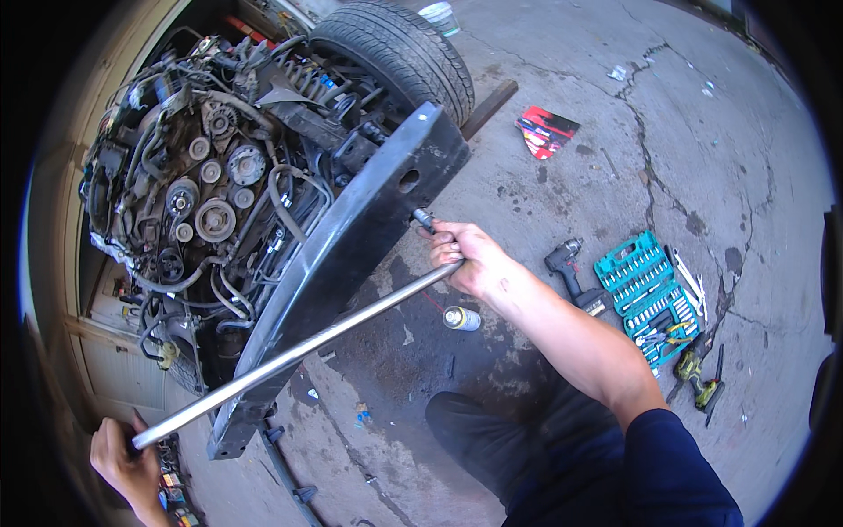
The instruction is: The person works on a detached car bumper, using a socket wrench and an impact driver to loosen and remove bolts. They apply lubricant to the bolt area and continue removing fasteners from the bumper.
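A long silver metal pipe (299,350) runs slantwise in front of a black bumper beam (347,255). At the pipe's lower left end, my left hand (127,465) is closed around it, the fingers curled. My right hand (461,253) is closed at the other end, wrapped round the head of a socket wrench. Its socket (423,216) sticks out past my fingers and meets the beam's face just below an oval hole. My fingers hide how the pipe and the wrench join.
Behind the beam is an exposed engine (206,176) with pulleys and hoses, beside a tire (399,53). On the cracked concrete lie a spray can (462,318), a cordless impact driver (571,268), an open teal socket set (645,277), a green power tool (698,382) and a red-black sheet (546,132).
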The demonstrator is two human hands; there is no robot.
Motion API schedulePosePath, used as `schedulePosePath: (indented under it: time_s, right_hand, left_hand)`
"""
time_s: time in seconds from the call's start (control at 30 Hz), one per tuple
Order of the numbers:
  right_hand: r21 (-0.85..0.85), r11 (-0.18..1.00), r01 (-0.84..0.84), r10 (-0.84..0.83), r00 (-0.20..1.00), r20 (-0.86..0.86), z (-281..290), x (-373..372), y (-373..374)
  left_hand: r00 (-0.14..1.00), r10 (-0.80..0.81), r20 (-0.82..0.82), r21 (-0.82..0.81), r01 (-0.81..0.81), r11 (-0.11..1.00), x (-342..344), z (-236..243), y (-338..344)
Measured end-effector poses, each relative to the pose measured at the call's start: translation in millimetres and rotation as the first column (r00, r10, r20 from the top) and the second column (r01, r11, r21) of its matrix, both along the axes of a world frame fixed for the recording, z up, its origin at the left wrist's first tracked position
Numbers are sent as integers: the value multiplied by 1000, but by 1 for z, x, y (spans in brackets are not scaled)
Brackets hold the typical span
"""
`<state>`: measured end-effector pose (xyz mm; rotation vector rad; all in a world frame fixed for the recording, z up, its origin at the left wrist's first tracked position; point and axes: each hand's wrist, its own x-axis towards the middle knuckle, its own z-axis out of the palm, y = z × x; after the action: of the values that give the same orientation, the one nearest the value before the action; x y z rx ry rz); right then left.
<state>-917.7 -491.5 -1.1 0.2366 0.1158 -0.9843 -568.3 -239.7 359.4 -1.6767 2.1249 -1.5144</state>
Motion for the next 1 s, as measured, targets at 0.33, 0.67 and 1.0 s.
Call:
schedulePosePath:
  time_s: [0.33,0.67,1.0]
  right_hand:
    - [-247,958,143,-255,820,-512,15,5,12]
    - [-147,984,103,-147,933,-328,16,5,11]
    - [-528,840,-125,-532,2,-847,24,-1,17]
  left_hand:
    - [709,502,-495,396,-330,857,81,-258,8]
    - [802,418,-427,354,-278,893,86,-199,7]
    - [589,739,-326,882,-91,462,104,-233,-15]
